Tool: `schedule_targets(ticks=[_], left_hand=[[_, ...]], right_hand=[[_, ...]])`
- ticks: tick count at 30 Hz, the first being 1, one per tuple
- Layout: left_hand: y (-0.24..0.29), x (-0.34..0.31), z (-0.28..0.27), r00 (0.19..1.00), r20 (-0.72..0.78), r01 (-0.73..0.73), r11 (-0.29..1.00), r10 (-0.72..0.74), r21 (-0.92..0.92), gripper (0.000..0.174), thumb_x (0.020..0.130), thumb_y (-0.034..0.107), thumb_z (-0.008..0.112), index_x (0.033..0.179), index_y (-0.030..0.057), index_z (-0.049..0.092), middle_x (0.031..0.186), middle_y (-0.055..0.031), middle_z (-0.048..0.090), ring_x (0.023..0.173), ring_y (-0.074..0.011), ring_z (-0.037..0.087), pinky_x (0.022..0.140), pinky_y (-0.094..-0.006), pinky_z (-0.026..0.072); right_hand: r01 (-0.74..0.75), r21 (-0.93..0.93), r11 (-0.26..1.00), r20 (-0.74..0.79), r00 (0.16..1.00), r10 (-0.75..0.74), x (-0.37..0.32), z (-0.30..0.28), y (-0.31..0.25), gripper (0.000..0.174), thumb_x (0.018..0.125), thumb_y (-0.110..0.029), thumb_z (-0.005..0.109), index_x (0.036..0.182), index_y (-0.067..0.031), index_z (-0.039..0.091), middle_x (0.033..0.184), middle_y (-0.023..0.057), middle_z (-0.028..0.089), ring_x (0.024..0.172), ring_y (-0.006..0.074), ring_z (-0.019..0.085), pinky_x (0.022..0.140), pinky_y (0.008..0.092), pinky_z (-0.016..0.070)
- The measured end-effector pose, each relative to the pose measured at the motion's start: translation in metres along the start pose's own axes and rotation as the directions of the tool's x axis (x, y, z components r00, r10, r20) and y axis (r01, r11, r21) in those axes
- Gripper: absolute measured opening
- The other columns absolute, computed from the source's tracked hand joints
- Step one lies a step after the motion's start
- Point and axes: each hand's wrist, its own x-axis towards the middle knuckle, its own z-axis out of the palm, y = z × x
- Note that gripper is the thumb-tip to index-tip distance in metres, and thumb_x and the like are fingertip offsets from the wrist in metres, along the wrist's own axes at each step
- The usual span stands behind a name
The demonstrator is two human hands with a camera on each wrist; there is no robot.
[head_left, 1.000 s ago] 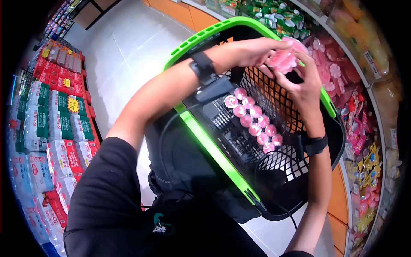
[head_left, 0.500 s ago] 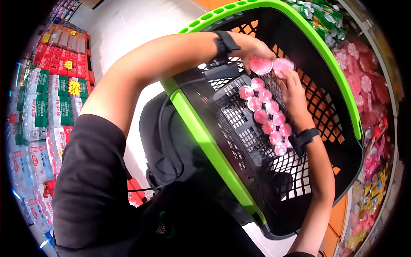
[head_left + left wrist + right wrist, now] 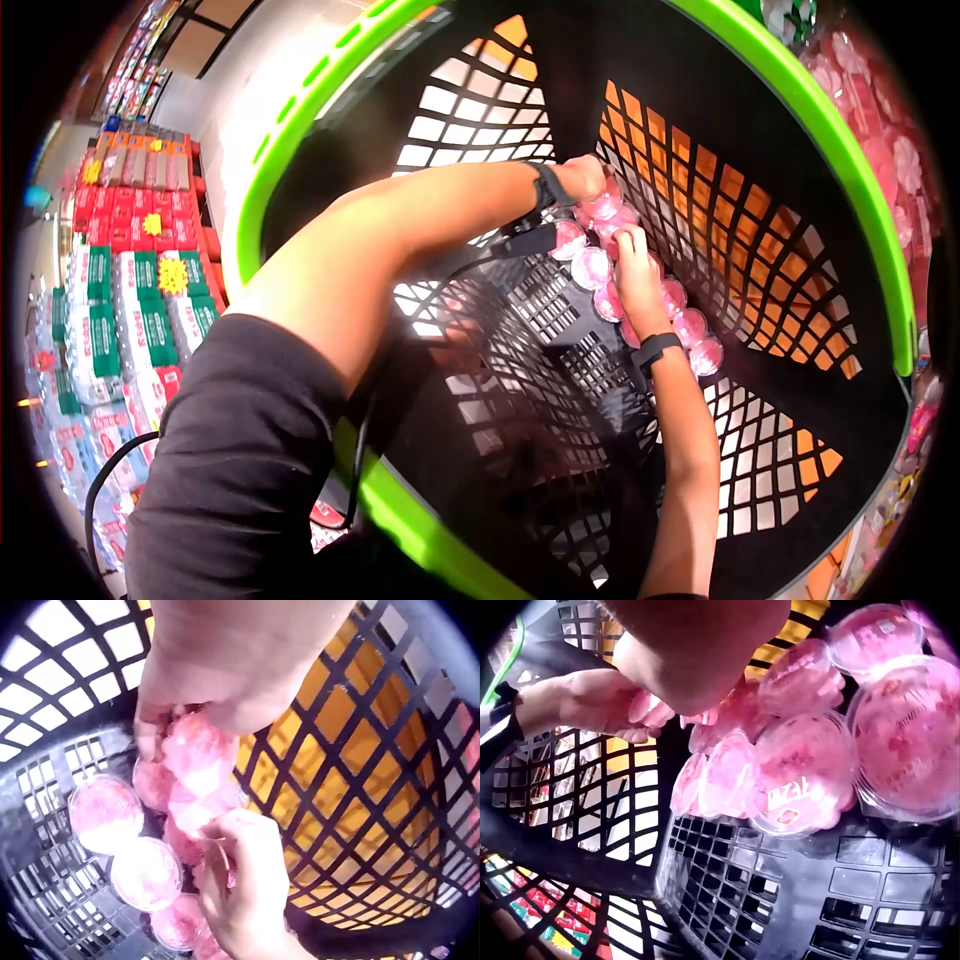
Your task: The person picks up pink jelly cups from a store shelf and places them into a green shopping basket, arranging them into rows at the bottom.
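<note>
Several round clear plastic cups with pink contents (image 3: 799, 772) lie in two rows on the floor of a black mesh shopping basket (image 3: 700, 95). My left hand (image 3: 583, 180) reaches down to the far end of the rows. In the left wrist view, that hand (image 3: 225, 667) has its fingers curled round a pink cup (image 3: 196, 746). Just below it, my right hand (image 3: 251, 877) pinches a second pink cup (image 3: 199, 810) beside the first. The right wrist view shows my right hand (image 3: 697, 667) from above, its fingertips hidden, with my left hand (image 3: 585, 701) opposite.
A bright green rim (image 3: 840, 110) runs round the basket, and its mesh walls rise close about both arms. Shelves of pink packets (image 3: 880, 140) stand at the right. Stacked water bottle packs (image 3: 100, 330) are at the left. A black cable (image 3: 360, 460) hangs near the left arm.
Both hands have come down from above the basket to its floor, bringing two pink cups to the far end of the rows. The head view has moved closer over the basket.
</note>
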Motion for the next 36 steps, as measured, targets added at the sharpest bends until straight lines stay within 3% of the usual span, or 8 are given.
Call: schedule_targets(ticks=[1, 4, 15, 26, 29, 31, 33, 36], left_hand=[[-0.003, -0.002, 0.004, 0.998, -0.064, 0.006, 0.998, -0.010, -0.066, 0.029, 0.086, 0.026, 0.056, 0.104, 0.0074, 0.067, 0.099, -0.0157, 0.066, 0.093, -0.0290, 0.065, 0.073, -0.0391, 0.0528], [-0.052, 0.015, 0.019, 0.923, -0.194, -0.302, 0.938, 0.332, 0.167, 0.027, 0.092, 0.022, 0.046, 0.103, 0.0038, 0.063, 0.093, -0.0195, 0.066, 0.086, -0.0302, 0.065, 0.077, -0.0381, 0.0509], [-0.052, 0.008, 0.009, 0.931, -0.301, -0.210, 0.977, 0.207, 0.025, 0.022, 0.086, 0.015, 0.053, 0.097, 0.0029, 0.066, 0.097, -0.0190, 0.066, 0.095, -0.0303, 0.064, 0.084, -0.0372, 0.0490], [-0.043, 0.014, 0.011, 0.973, -0.081, -0.211, 0.976, 0.216, 0.061, 0.027, 0.077, 0.017, 0.063, 0.100, 0.0023, 0.065, 0.098, -0.0183, 0.066, 0.095, -0.0304, 0.064, 0.081, -0.0359, 0.0499], [-0.025, 0.006, 0.008, 0.957, -0.226, -0.147, 0.975, 0.183, 0.165, 0.036, 0.075, 0.027, 0.071, 0.099, 0.0015, 0.065, 0.104, -0.0190, 0.065, 0.102, -0.0298, 0.062, 0.084, -0.0377, 0.0504], [-0.022, -0.004, 0.000, 0.980, -0.152, -0.116, 0.991, 0.126, 0.074, 0.050, 0.071, 0.036, 0.075, 0.103, -0.0008, 0.064, 0.105, -0.0197, 0.064, 0.101, -0.0322, 0.062, 0.082, -0.0395, 0.0521], [-0.003, -0.017, -0.014, 0.976, -0.053, -0.178, 0.919, 0.209, 0.351, 0.063, 0.065, 0.046, 0.075, 0.106, -0.0012, 0.064, 0.107, -0.0208, 0.063, 0.101, -0.0316, 0.062, 0.084, -0.0392, 0.0511], [0.020, -0.040, -0.035, 0.932, -0.068, -0.325, 0.905, 0.355, 0.276, 0.036, 0.075, 0.022, 0.063, 0.105, 0.0017, 0.065, 0.106, -0.0212, 0.063, 0.104, -0.0321, 0.060, 0.087, -0.0378, 0.0484]], right_hand=[[-0.031, -0.019, 0.999, -0.031, 0.999, 0.031, -0.002, 0.003, -0.001, 0.024, 0.077, 0.000, 0.055, 0.100, -0.0058, 0.052, 0.107, 0.0136, 0.052, 0.078, 0.0356, 0.061, 0.065, 0.0443, 0.0496], [-0.133, -0.015, 0.991, -0.141, 0.982, 0.129, -0.013, 0.015, -0.013, 0.020, 0.074, -0.001, 0.057, 0.094, -0.0047, 0.055, 0.097, 0.0130, 0.054, 0.080, 0.0322, 0.059, 0.070, 0.0414, 0.0471], [-0.104, -0.087, 0.991, -0.055, 0.994, 0.100, -0.011, 0.007, -0.009, 0.030, 0.080, -0.010, 0.063, 0.107, -0.0041, 0.052, 0.127, 0.0166, 0.047, 0.101, 0.0369, 0.054, 0.084, 0.0427, 0.0462], [-0.124, -0.096, 0.988, -0.079, 0.990, 0.117, -0.020, 0.004, -0.019, 0.030, 0.075, -0.003, 0.056, 0.105, -0.0001, 0.053, 0.116, 0.0157, 0.052, 0.102, 0.0343, 0.052, 0.096, 0.0459, 0.0380], [-0.076, -0.249, 0.965, -0.106, 0.993, 0.051, -0.013, 0.000, -0.019, 0.036, 0.074, -0.014, 0.062, 0.106, -0.0012, 0.053, 0.114, 0.0148, 0.052, 0.105, 0.0343, 0.050, 0.104, 0.0517, 0.0301], [-0.090, -0.209, 0.974, -0.091, 0.993, 0.072, -0.011, -0.005, -0.027, 0.037, 0.073, -0.018, 0.064, 0.104, -0.0012, 0.054, 0.113, 0.0155, 0.052, 0.104, 0.0335, 0.050, 0.100, 0.0493, 0.0337], [-0.066, -0.199, 0.978, -0.074, 0.996, 0.052, 0.000, -0.020, -0.031, 0.036, 0.072, -0.022, 0.065, 0.100, -0.0015, 0.055, 0.112, 0.0158, 0.053, 0.100, 0.0319, 0.050, 0.092, 0.0459, 0.0377], [0.080, -0.270, 0.960, -0.099, 0.989, -0.110, 0.027, -0.050, -0.039, 0.027, 0.073, -0.024, 0.065, 0.090, -0.0035, 0.058, 0.107, 0.0140, 0.055, 0.094, 0.0287, 0.051, 0.078, 0.0402, 0.0400]])
